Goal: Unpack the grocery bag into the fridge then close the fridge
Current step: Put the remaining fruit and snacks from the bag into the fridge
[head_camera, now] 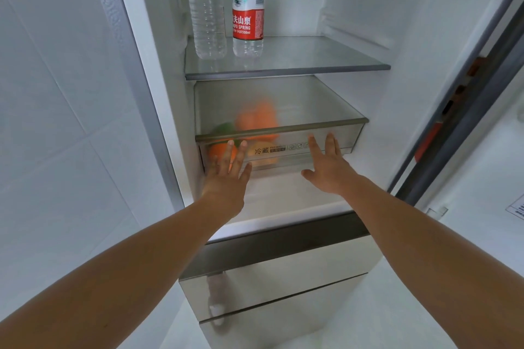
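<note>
Both forearms reach from the camera toward the crisper drawer [279, 133], the reference point for this step. Left hand [228, 176] and right hand [326, 167] are flat, fingers spread, empty, palms at the drawer front — contact cannot be confirmed. Orange and green produce [256, 119] shows blurred inside the drawer. Judged step: seating the drawer. Push evenly with both palms, level, until the front sits flush; then swing the fridge door [482, 79], right of the drawer, shut. Above the drawer, on the glass shelf [312, 65], stand an unlabelled water bottle [205, 5] and a Nongfu Spring bottle [248, 8] — "SPRING", "550ml". Drawer front reads "冷藏".
</note>
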Motion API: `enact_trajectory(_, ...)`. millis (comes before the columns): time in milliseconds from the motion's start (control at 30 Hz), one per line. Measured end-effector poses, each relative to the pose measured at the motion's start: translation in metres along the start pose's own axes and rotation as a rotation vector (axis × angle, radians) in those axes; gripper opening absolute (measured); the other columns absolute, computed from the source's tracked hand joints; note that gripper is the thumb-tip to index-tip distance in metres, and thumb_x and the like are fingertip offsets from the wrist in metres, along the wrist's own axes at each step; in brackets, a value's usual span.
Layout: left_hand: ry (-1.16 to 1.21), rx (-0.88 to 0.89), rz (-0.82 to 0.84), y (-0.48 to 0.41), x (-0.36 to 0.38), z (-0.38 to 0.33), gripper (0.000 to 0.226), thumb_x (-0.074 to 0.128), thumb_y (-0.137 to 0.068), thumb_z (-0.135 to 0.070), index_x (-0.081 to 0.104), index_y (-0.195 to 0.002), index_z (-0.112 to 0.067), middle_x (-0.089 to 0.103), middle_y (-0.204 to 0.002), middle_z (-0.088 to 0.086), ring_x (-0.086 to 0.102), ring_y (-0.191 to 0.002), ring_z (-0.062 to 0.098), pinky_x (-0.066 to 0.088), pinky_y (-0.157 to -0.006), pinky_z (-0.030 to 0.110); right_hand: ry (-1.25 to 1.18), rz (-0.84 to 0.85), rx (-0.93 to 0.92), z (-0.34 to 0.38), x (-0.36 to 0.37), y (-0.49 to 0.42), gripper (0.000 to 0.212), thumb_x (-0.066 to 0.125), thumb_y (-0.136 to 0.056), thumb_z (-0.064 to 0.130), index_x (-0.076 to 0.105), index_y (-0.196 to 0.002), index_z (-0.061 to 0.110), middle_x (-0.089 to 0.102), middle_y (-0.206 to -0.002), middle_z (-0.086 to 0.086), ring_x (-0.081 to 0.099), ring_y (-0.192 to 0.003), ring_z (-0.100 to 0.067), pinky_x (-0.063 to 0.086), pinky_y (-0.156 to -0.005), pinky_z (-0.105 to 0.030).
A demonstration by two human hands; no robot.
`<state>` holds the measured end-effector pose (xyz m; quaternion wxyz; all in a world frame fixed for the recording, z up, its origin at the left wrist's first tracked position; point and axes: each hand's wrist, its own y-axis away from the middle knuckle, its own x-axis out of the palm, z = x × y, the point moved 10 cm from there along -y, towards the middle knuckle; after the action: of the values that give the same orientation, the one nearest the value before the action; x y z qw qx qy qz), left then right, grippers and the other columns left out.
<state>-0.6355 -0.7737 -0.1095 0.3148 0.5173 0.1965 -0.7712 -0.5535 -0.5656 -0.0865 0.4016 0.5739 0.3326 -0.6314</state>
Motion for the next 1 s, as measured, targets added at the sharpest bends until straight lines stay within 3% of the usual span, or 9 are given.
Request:
enact_trajectory(133,0.09,0.027,0.004,0.017,-0.011,-0.007,0.074,0.04,-0.1,-0.032,-0.005,-0.157,-0.022,-0.037,-0.155,0.016,-0.029,-0.145,0.036,0.02,-0.116,0.05,0.015,-0.049,-0.061,0.006,-0.015,0.02,0.08,0.051,-0.097,0.046,0.002,-0.158,0.032,0.004,-0.165,-0.015,0.002,-0.152,-0.036,0.028,-0.116,-0.057)
enact_trajectory(233,0.118,0.017,0.01,0.037,-0.014,-0.01,0.073,0.04,-0.1,-0.035,-0.003,-0.158,-0.022,-0.029,-0.159,0.015,-0.024,-0.147,0.034,0.016,-0.119,0.05,0.038,-0.048,-0.123,0.016,-0.024,0.044,0.071,0.051,-0.097,0.046,0.017,-0.157,0.028,0.027,-0.159,-0.014,0.02,-0.147,-0.036,0.035,-0.112,-0.055)
enact_trajectory(367,0.164,-0.019,-0.013,0.071,-0.026,-0.018,0.071,0.04,-0.101,-0.04,0.002,-0.158,-0.021,-0.016,-0.163,0.015,-0.014,-0.15,0.033,0.013,-0.12,0.048,-0.016,0.005,-0.194,0.027,-0.028,0.081,0.062,0.05,-0.098,0.044,0.03,-0.153,0.025,0.04,-0.152,-0.011,0.038,-0.138,-0.033,0.041,-0.109,-0.052)
enact_trajectory(433,0.228,-0.058,-0.034,0.098,-0.032,-0.025,0.07,0.044,-0.1,-0.04,0.009,-0.157,-0.02,-0.005,-0.164,0.014,-0.005,-0.151,0.032,0.02,-0.118,0.046,-0.047,0.034,-0.243,0.035,-0.027,0.105,0.058,0.05,-0.099,0.044,0.034,-0.152,0.025,0.043,-0.15,-0.009,0.044,-0.134,-0.03,0.042,-0.108,-0.047)
enact_trajectory(533,0.317,-0.135,-0.025,0.148,-0.026,-0.034,0.059,0.048,-0.097,-0.037,0.026,-0.149,-0.021,0.024,-0.155,0.012,0.024,-0.144,0.03,0.041,-0.104,0.042,-0.062,0.096,-0.312,0.052,-0.014,0.141,0.053,0.05,-0.098,0.045,0.041,-0.148,0.028,0.048,-0.146,-0.005,0.05,-0.128,-0.025,0.045,-0.104,-0.041)
enact_trajectory(633,0.425,-0.242,0.036,0.205,-0.006,-0.034,0.048,0.052,-0.093,-0.035,0.038,-0.138,-0.022,0.043,-0.139,0.006,0.043,-0.126,0.027,0.049,-0.09,0.04,-0.105,0.199,-0.355,0.078,0.007,0.178,0.046,0.056,-0.093,0.048,0.053,-0.136,0.032,0.057,-0.133,0.002,0.057,-0.113,-0.02,0.049,-0.095,-0.038)
enact_trajectory(800,0.491,-0.411,0.151,0.302,0.036,-0.008,0.056,0.05,-0.096,-0.043,0.034,-0.146,-0.025,0.042,-0.145,0.005,0.043,-0.131,0.027,0.049,-0.096,0.043,-0.075,0.358,-0.543,0.153,0.045,0.235,0.043,0.056,-0.092,0.05,0.058,-0.131,0.031,0.057,-0.129,0.007,0.056,-0.11,-0.017,0.045,-0.087,-0.032)
enact_trajectory(900,0.545,-0.543,0.219,0.357,0.063,0.02,0.057,0.05,-0.096,-0.045,0.032,-0.147,-0.025,0.042,-0.143,0.006,0.044,-0.129,0.028,0.05,-0.094,0.045,-0.075,0.42,-0.618,0.195,0.068,0.26,0.042,0.057,-0.093,0.045,0.06,-0.131,0.027,0.06,-0.133,0.004,0.057,-0.117,-0.02,0.047,-0.099,-0.036)
enact_trajectory(1000,0.572,-0.651,0.278,0.407,0.087,0.046,0.056,0.05,-0.095,-0.046,0.035,-0.145,-0.026,0.042,-0.141,0.006,0.045,-0.128,0.028,0.049,-0.093,0.045,-0.028,0.46,-0.685,0.233,0.089,0.282,0.044,0.056,-0.093,0.046,0.058,-0.134,0.027,0.06,-0.134,0.004,0.057,-0.118,-0.019,0.047,-0.1,-0.035)
